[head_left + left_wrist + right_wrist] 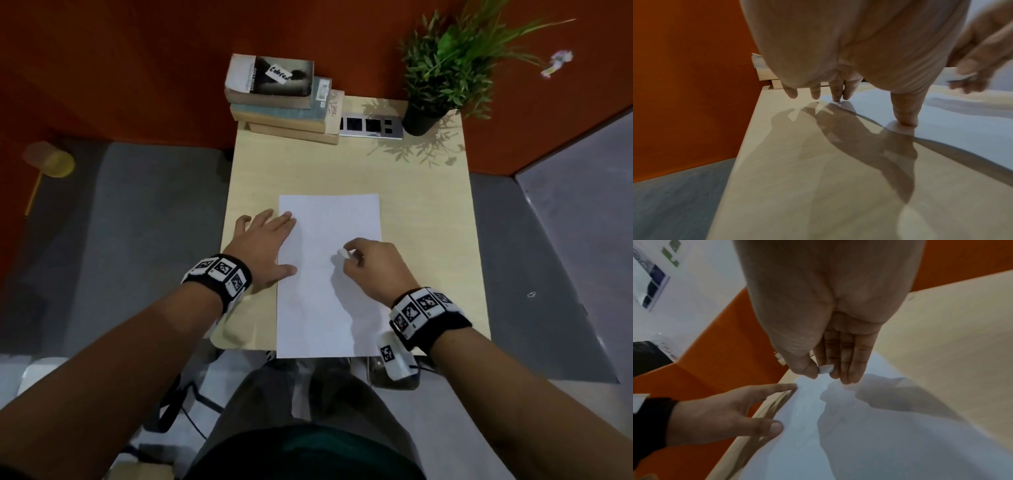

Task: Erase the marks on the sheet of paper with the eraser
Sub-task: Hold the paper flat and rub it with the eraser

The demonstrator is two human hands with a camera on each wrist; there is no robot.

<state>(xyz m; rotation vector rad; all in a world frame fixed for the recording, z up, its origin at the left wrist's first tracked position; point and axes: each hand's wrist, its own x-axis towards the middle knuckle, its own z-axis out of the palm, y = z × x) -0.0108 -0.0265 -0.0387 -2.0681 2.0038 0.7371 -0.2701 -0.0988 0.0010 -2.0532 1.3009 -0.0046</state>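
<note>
A white sheet of paper (325,301) lies lengthwise on the light wooden table (428,212). My left hand (270,246) lies flat with fingers spread, its fingertips and thumb pressing the sheet's left edge (941,129). My right hand (370,263) pinches a small white eraser (342,254) between thumb and fingers above the middle of the sheet (890,443). The eraser (826,369) shows between thumb tip and fingers in the right wrist view, just above the paper. I make out no distinct marks on the sheet; only very faint traces near its middle.
A stack of books (281,99) sits at the table's far left. A socket panel (371,126) and a potted plant (442,78) stand at the far right. Orange walls surround the table; the sheet's near end overhangs the front edge.
</note>
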